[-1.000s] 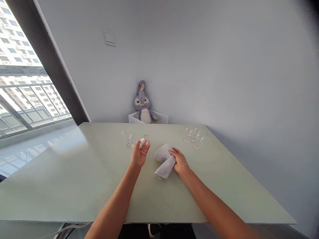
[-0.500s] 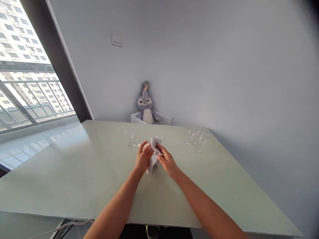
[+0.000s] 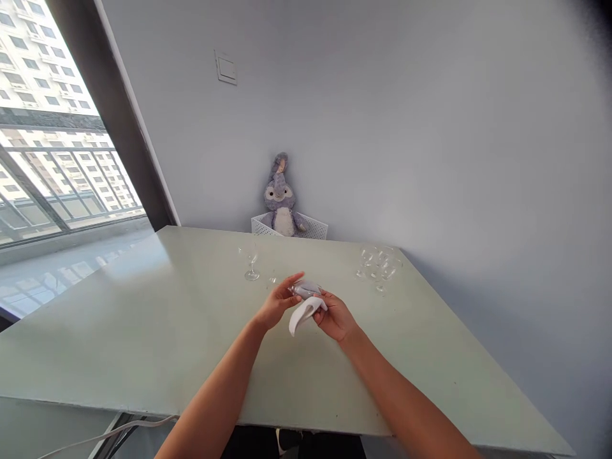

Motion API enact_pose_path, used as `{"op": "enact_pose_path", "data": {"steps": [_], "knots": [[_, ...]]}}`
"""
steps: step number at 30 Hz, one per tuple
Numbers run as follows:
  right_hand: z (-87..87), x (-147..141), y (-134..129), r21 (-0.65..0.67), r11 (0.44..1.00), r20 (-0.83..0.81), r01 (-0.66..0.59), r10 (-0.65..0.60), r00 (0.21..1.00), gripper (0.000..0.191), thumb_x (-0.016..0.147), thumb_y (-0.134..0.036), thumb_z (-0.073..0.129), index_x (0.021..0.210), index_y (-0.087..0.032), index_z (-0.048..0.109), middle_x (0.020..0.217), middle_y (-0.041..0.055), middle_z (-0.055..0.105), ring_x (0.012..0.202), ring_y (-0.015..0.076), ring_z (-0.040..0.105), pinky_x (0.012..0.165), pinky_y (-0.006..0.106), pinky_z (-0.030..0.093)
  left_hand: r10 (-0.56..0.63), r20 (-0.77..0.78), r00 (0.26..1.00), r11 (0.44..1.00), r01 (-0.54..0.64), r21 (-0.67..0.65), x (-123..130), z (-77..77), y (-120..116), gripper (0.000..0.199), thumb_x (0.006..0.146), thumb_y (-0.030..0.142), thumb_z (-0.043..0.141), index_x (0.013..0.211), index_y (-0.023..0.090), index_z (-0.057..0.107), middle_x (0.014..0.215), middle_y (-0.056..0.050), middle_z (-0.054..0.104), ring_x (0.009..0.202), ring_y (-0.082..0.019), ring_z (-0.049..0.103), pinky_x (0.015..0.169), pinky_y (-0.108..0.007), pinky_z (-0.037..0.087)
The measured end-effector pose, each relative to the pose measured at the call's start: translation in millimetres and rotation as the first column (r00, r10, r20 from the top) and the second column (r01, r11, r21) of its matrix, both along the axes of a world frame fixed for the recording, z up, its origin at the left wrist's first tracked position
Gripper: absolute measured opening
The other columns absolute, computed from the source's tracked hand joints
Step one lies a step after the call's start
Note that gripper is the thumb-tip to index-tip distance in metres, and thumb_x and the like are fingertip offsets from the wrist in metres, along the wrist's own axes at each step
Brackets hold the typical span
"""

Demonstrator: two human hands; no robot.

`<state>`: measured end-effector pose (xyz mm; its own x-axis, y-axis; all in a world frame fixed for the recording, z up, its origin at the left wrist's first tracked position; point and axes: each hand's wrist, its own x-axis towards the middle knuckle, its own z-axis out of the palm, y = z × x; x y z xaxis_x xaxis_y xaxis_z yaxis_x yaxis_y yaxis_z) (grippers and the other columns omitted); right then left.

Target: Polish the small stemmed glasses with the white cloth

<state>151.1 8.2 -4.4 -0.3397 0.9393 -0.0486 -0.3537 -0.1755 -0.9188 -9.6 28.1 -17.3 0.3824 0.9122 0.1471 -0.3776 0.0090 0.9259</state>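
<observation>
The landmark for all positions is the cloth [image 3: 306,312], white, bunched and partly folded over, located above the worktop [image 3: 382,376] between the two hands. The right hand [image 3: 338,317] is clamped on the cloth at its right side, thumb and fingers pinching the fabric. The left hand [image 3: 276,306], to the left of the cloth, is closed around the held glass [image 3: 306,289], a clear item tilted onto its side with its bowl toward the right hand. The bowl is directly beyond the cloth; greyish fabric shows through its wall. A faint clear shape [image 3: 272,278] shows beyond the left hand; whether it is the foot of the held glass cannot be told.

Farther off, left of the cloth, one stemmed glass [image 3: 252,260] stands upright. To the right of the cloth, well apart, is a group of clear stemmed glasses [image 3: 381,260]; overlap prevents an exact count. Beyond the cloth, at the far edge of the worktop, a grey plush toy [image 3: 280,201] sits in a white perforated basket [image 3: 315,229].
</observation>
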Motion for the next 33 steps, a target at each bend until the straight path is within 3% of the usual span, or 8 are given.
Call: {"op": "enact_pose_path", "data": {"steps": [4, 8, 15, 18, 21, 25, 30, 33], "knots": [[6.6, -7.9, -25.3, 0.216, 0.973, 0.264, -0.083, 0.024, 0.964, 0.039, 0.074, -0.033, 0.058, 0.111, -0.021, 0.054, 0.081, 0.0037, 0.060, 0.062, 0.0143, 0.055, 0.051, 0.026, 0.046, -0.043, 0.010, 0.999, 0.996, 0.044, -0.073, -3.7, 1.4, -0.7, 0.045, 0.074, 0.041, 0.059, 0.114, 0.020, 0.054, 0.087, -0.005, 0.063, 0.071, -0.015, 0.058, 0.067, -0.030, 0.046], [2.6, -7.3, -31.2, 0.449, 0.892, 0.532, -0.059, -0.213, 0.820, 0.018, 0.070, -0.030, 0.061, 0.084, -0.019, 0.063, 0.071, 0.0041, 0.058, 0.060, 0.0146, 0.053, 0.053, 0.026, 0.045, -0.088, -0.152, 0.984, 0.993, 0.074, -0.092, -3.6, 0.9, -5.7, 0.052, 0.081, 0.054, 0.040, 0.115, 0.017, 0.055, 0.083, -0.006, 0.062, 0.071, -0.015, 0.057, 0.063, -0.028, 0.046], [7.1, 6.9, -16.8, 0.097, 0.995, 0.158, 0.029, -0.044, 0.987, 0.031, 0.077, -0.039, 0.054, 0.099, -0.018, 0.056, 0.070, 0.0007, 0.057, 0.044, 0.0067, 0.043, 0.044, 0.023, 0.042, -0.044, -0.025, 0.999, 0.994, 0.046, 0.101, 5.6, 8.3, -13.4, 0.063, 0.072, 0.036, 0.064, 0.129, 0.031, 0.038, 0.133, -0.009, 0.041, 0.098, -0.021, 0.053, 0.078, -0.031, 0.044], [-2.5, 2.9, -26.0, 0.288, 0.956, 0.344, -0.047, -0.058, 0.937, 0.035, 0.078, -0.039, 0.053, 0.108, -0.020, 0.054, 0.076, 0.0025, 0.060, 0.054, 0.0110, 0.051, 0.049, 0.024, 0.044, -0.017, -0.090, 0.996, 0.999, 0.021, 0.044, 4.5, 6.2, -10.6, 0.058, 0.077, 0.041, 0.056, 0.130, 0.025, 0.039, 0.104, -0.008, 0.058, 0.082, -0.017, 0.055, 0.072, -0.031, 0.046], [-15.7, 2.4, -29.9, 0.495, 0.859, 0.542, -0.129, -0.189, 0.819, 0.026, 0.076, -0.036, 0.057, 0.093, -0.019, 0.063, 0.075, 0.0059, 0.062, 0.066, 0.0160, 0.055, 0.060, 0.027, 0.044, -0.030, -0.239, 0.971, 0.999, 0.023, -0.030, 1.2, 3.2, -9.4, 0.053, 0.083, 0.049, 0.041, 0.128, 0.022, 0.043, 0.071, -0.001, 0.055, 0.063, -0.011, 0.050, 0.063, -0.027, 0.045], [-16.4, 5.9, -20.1, 0.509, 0.861, 0.518, -0.019, -0.288, 0.805, 0.022, 0.076, -0.035, 0.056, 0.088, -0.018, 0.064, 0.075, 0.0058, 0.063, 0.069, 0.0173, 0.056, 0.064, 0.029, 0.044, -0.089, -0.185, 0.979, 0.996, 0.088, -0.015, 2.6, 4.1, -12.8, 0.051, 0.082, 0.043, 0.048, 0.129, 0.026, 0.041, 0.090, -0.003, 0.057, 0.082, -0.014, 0.052, 0.075, -0.028, 0.044], [-3.9, -2.3, -19.0, 0.106, 0.985, 0.146, 0.139, -0.153, 0.977, 0.035, 0.080, -0.042, 0.049, 0.104, -0.018, 0.056, 0.077, 0.0039, 0.062, 0.059, 0.0138, 0.055, 0.053, 0.026, 0.046, -0.076, -0.073, 0.994, 0.992, 0.083, 0.090, 7.6, 7.3, -15.7, 0.057, 0.076, 0.034, 0.060, 0.128, 0.027, 0.041, 0.119, -0.009, 0.050, 0.091, -0.018, 0.053, 0.075, -0.029, 0.044], [-11.9, -5.0, -25.6, 0.327, 0.941, 0.344, 0.083, -0.201, 0.917, 0.035, 0.079, -0.038, 0.052, 0.110, -0.021, 0.054, 0.083, 0.0034, 0.063, 0.062, 0.0141, 0.056, 0.051, 0.025, 0.045, -0.047, -0.105, 0.993, 0.996, 0.055, 0.068, 6.7, 6.8, -14.3, 0.056, 0.076, 0.037, 0.058, 0.129, 0.027, 0.040, 0.109, -0.007, 0.055, 0.085, -0.017, 0.054, 0.073, -0.030, 0.045]]}}
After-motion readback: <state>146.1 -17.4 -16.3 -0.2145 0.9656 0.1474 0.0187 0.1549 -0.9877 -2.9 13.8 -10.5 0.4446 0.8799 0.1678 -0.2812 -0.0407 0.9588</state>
